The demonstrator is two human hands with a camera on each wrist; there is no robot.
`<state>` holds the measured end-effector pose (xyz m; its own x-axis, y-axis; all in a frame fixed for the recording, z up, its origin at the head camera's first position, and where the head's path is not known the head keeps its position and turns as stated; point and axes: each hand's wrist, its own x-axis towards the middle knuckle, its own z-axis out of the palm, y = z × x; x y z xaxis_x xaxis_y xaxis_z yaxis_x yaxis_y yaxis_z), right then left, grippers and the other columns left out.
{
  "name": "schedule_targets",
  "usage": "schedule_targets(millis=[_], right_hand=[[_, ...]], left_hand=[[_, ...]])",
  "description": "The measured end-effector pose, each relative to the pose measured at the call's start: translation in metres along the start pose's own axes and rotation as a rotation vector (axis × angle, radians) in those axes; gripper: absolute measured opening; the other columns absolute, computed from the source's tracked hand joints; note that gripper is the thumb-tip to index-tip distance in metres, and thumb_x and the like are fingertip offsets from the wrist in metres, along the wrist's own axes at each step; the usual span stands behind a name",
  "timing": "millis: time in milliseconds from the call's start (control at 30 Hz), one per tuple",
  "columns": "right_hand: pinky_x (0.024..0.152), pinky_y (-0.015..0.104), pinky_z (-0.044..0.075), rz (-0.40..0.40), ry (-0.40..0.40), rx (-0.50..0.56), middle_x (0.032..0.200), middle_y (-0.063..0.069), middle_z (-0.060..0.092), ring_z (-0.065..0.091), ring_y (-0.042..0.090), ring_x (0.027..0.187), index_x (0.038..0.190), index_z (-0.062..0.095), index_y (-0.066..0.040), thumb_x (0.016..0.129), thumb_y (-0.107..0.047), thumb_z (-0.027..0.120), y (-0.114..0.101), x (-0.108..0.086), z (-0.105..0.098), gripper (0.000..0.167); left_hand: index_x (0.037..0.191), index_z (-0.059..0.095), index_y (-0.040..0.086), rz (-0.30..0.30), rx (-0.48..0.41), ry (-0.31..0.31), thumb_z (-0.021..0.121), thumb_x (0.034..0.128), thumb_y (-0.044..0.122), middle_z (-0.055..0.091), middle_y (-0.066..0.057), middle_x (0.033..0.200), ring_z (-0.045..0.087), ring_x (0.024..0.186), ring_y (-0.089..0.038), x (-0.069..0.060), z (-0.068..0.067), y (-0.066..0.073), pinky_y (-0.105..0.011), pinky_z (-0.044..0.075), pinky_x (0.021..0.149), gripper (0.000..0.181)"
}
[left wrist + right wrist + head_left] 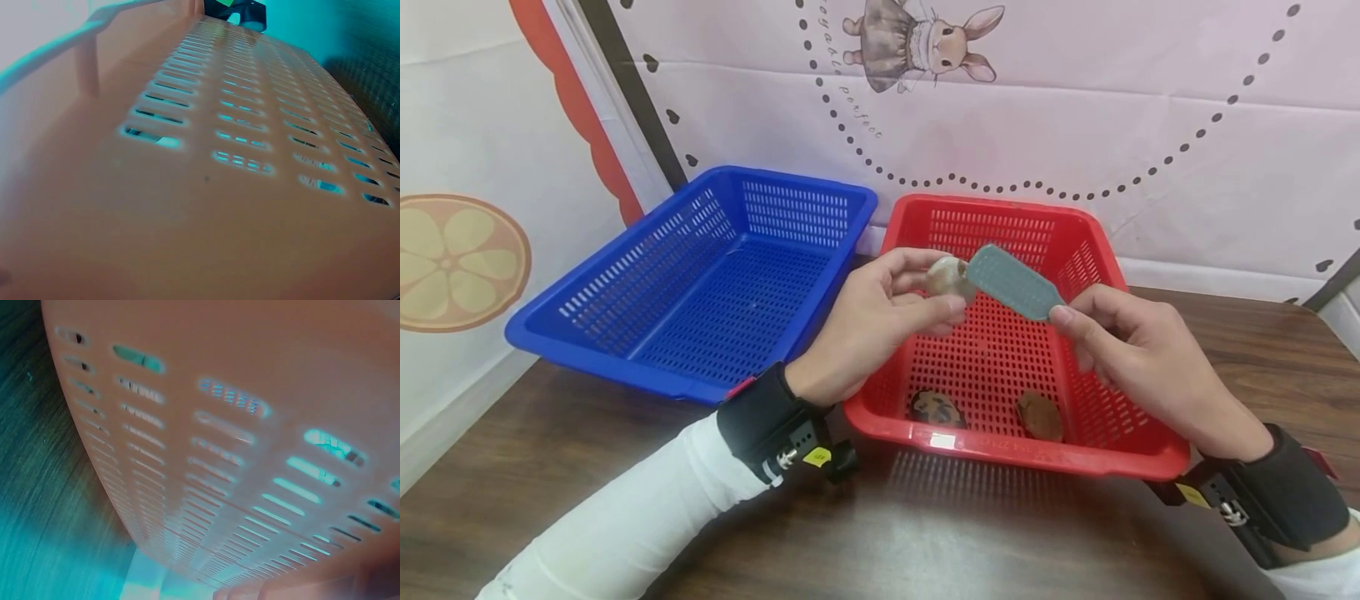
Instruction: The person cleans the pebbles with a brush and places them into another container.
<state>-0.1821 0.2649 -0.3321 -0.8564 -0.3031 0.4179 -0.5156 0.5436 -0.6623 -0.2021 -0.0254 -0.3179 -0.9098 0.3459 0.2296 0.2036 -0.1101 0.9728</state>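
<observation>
In the head view my left hand (887, 312) holds a rounded, pale white-and-brown piece (946, 277) between thumb and fingers, over the red basket (985, 450). My right hand (1123, 350) pinches the narrow end of a flat grey-green paddle-shaped tool (1013, 282). The tool's broad end meets or overlaps the right edge of the piece; contact cannot be told. Below, inside the red basket, lie a dark-spotted tan oval piece (937, 408) and a plain brown one (1040, 416). Both wrist views show slotted basket wall, without the hands.
A blue slotted basket (700, 385) stands to the left of the red one, on a dark wood-grain table (970, 542). Behind both hangs a pale pink cloth (1075, 125) with a rabbit print. Another printed cloth (460, 167) hangs at the left.
</observation>
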Motion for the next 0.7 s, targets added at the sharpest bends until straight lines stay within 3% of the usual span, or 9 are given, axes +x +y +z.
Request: schedule_targets(millis=[233,367,500,700], right_hand=[[0.046,0.029,0.043,-0.047,-0.077,-0.022,0.069,0.000,0.060,0.052,0.020,0.052,0.098,0.068,-0.015,0.099,-0.009,0.075,0.0005,0.0006,0.0003,0.010],[0.046,0.029,0.042,-0.031,-0.055,-0.038,0.069,0.000,0.061,0.053,0.020,0.053,0.097,0.068,-0.014,0.101,-0.011,0.075,0.0003,0.0005,0.0004,0.008],[0.047,0.028,0.043,0.000,-0.030,-0.046,0.070,0.000,0.061,0.054,0.021,0.056,0.099,0.069,-0.012,0.102,-0.014,0.074,0.0006,0.0005,0.0002,0.006],[0.048,0.028,0.047,0.031,-0.004,-0.033,0.071,0.002,0.062,0.056,0.023,0.056,0.100,0.069,-0.011,0.103,-0.017,0.072,-0.0006,0.0008,0.0001,0.007]], left_hand=[[0.141,0.060,0.006,0.014,0.016,-0.005,0.073,0.0966,-0.004,0.074,-0.012,0.122,0.074,0.105,-0.029,-0.0011,0.0000,0.0001,-0.041,0.063,0.092,0.047],[0.136,0.064,0.006,0.009,0.056,0.001,0.074,0.0982,0.001,0.075,-0.011,0.117,0.073,0.101,-0.030,-0.0007,0.0005,0.0001,-0.040,0.063,0.090,0.039],[0.140,0.064,0.009,0.019,0.111,0.004,0.070,0.1030,0.008,0.073,-0.011,0.117,0.072,0.102,-0.028,-0.0003,0.0004,-0.0004,-0.041,0.063,0.085,0.037],[0.146,0.058,0.006,0.060,0.099,-0.040,0.060,0.1085,0.007,0.066,-0.016,0.123,0.073,0.109,-0.031,0.0004,0.0015,-0.0002,-0.042,0.063,0.093,0.038]])
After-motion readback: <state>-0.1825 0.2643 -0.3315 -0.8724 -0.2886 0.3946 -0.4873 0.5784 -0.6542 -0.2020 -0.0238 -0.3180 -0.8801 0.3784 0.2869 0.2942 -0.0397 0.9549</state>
